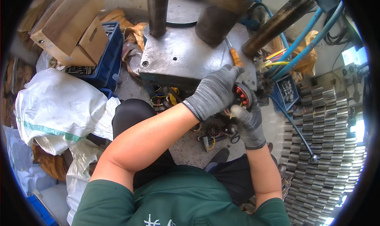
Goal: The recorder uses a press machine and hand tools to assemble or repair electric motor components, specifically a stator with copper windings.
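Observation:
Both my hands wear grey knit gloves. My right hand (251, 125) grips a round motor stator (242, 96) with red windings from below and the right, its thumb at the lower rim. Over the upper left side of the same stator, my left hand (217, 89) is closed, its fingers partly hidden. A wooden-handled screwdriver (236, 57) lies on the steel press plate (182, 57), its handle end close to my left fingers; whether they touch it I cannot tell.
Steel columns (157, 12) and a thick ram (221, 22) rise from the plate. More stators (214, 130) and scissors (234, 137) lie on the floor below. Stacked metal cores (320, 146) and a lever with a ball end (314, 158) stand right; a white sack (59, 103) and cardboard box (71, 32) left.

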Motion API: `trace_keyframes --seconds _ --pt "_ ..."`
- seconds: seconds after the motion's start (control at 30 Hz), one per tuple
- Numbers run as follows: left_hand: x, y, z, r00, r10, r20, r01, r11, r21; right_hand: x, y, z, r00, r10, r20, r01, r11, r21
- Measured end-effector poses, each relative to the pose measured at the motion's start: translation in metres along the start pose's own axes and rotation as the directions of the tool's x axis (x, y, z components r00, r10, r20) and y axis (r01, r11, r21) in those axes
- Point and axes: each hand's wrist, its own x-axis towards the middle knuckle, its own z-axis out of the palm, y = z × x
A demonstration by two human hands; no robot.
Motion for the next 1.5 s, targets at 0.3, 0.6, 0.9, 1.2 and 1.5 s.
trace_keyframes --seconds 0.3,0.6,0.9,1.2,1.5 --pt "-0.002 0.002 -0.002 1.000 0.015 -0.024 -0.015 1.000 -0.006 0.000 0.004 0.005 1.000 -0.006 -0.006 0.007 0.998 0.065" --pt "-0.008 0.004 -0.027 0.995 0.006 0.098 0.001 0.997 -0.080 0.012 -0.016 -0.001 0.981 0.181 0.062 -0.191 0.951 0.245" --pt "-0.016 -0.005 -0.019 0.939 0.344 0.010 -0.343 0.937 -0.064 0.025 -0.018 -0.019 0.929 0.260 0.262 -0.357 0.816 0.456" --pt "-0.016 -0.009 -0.011 0.988 -0.098 -0.121 -0.012 0.727 -0.686 0.041 -0.024 -0.001 0.955 0.116 0.273 -0.230 0.873 0.431" --pt "-0.010 -0.040 -0.053 0.929 -0.366 -0.049 -0.018 0.089 -0.996 0.069 0.026 -0.017 0.830 -0.386 0.403 0.422 -0.039 -0.906"
